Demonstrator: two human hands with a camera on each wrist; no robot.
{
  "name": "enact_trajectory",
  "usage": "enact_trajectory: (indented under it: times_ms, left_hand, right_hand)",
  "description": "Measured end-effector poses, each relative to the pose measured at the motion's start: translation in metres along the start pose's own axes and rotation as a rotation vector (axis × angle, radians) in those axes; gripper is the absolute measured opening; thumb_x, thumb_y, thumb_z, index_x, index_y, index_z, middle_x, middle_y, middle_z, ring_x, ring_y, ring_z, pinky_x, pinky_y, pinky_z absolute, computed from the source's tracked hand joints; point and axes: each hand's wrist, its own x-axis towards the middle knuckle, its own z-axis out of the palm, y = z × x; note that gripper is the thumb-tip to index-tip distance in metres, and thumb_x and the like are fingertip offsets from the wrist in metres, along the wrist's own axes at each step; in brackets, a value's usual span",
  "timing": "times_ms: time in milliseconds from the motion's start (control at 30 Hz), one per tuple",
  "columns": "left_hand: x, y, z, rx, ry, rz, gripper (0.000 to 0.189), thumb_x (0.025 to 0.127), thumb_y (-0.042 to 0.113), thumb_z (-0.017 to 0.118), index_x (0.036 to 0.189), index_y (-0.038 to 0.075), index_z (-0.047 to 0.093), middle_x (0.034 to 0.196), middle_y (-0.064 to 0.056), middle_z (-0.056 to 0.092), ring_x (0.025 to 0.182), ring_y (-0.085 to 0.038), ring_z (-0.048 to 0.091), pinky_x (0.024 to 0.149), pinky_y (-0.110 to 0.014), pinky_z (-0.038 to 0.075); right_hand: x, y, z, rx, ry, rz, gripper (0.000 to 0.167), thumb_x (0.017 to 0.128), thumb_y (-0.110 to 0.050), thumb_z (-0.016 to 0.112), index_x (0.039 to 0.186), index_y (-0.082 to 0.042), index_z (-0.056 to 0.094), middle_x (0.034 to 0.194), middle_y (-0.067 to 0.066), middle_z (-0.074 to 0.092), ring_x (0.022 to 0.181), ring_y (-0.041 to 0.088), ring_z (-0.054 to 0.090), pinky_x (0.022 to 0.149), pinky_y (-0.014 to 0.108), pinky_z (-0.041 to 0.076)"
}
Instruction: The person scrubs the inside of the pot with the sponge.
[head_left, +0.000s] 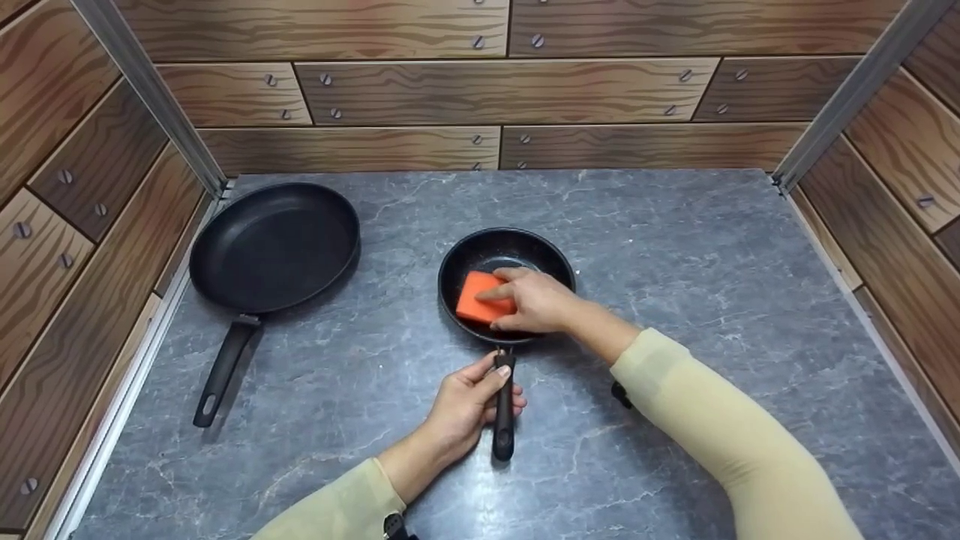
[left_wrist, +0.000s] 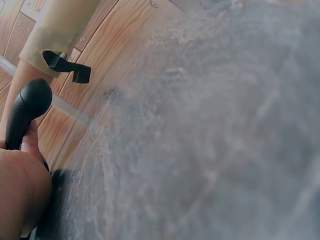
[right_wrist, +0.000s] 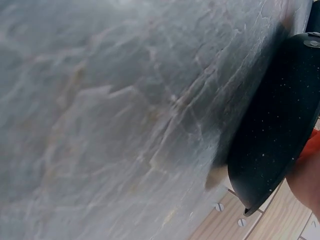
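A small black frying pan [head_left: 540, 251] is at the middle of the table, its handle [head_left: 503, 435] pointing toward me. My left hand [head_left: 461, 409] grips that handle near the pan, thumb on top and fingertips showing on the far side. Inside the pan, my right hand [head_left: 536, 300] holds an orange sponge [head_left: 472, 304] against the left part of the bottom. In the left wrist view, the handle's rounded end [left_wrist: 35, 97] rises beside the hand. The right wrist view shows the pan's speckled outer side [right_wrist: 275, 120] and a bit of the orange sponge [right_wrist: 312, 145].
A larger black frying pan [head_left: 277, 247] lies at the back left, its handle [head_left: 223, 375] angled toward the front. Wood-patterned panels [head_left: 495, 90] with metal corner posts [head_left: 847, 97] enclose the grey marble-look table [head_left: 675, 247] at the back and sides.
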Motion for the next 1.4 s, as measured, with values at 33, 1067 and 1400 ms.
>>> enact_trajectory:
  times_ms: [33,1067,1400]
  left_hand:
    - [0.0,0.0,0.0,0.001,0.001,-0.001,0.059,0.107,0.007,0.064,0.16,-0.005,0.04,0.083,-0.014,0.073,0.069,-0.02,0.076,0.072,-0.035,0.067]
    - [-0.001,-0.001,0.002,0.003,0.028,0.011,0.059,0.106,0.006,0.064,0.158,-0.007,0.041,0.081,-0.014,0.073,0.068,-0.02,0.075,0.069,-0.034,0.067]
    - [-0.001,-0.001,0.002,0.009,0.027,0.02,0.059,0.105,0.006,0.065,0.158,-0.005,0.042,0.081,-0.015,0.073,0.07,-0.02,0.076,0.072,-0.036,0.067]
  right_hand:
    - [0.002,0.0,0.001,0.005,0.001,0.004,0.056,0.092,-0.046,0.081,0.143,-0.027,0.07,0.157,0.025,0.049,0.142,0.042,0.051,0.118,0.053,0.044]
    - [0.014,0.016,-0.007,-0.02,0.043,0.142,0.059,0.091,-0.047,0.082,0.144,-0.025,0.069,0.159,0.024,0.048,0.143,0.044,0.048,0.117,0.056,0.044]
    - [0.008,0.023,-0.012,-0.091,0.051,0.135,0.058,0.092,-0.044,0.082,0.145,-0.022,0.069,0.155,0.03,0.048,0.14,0.048,0.049,0.116,0.058,0.045]
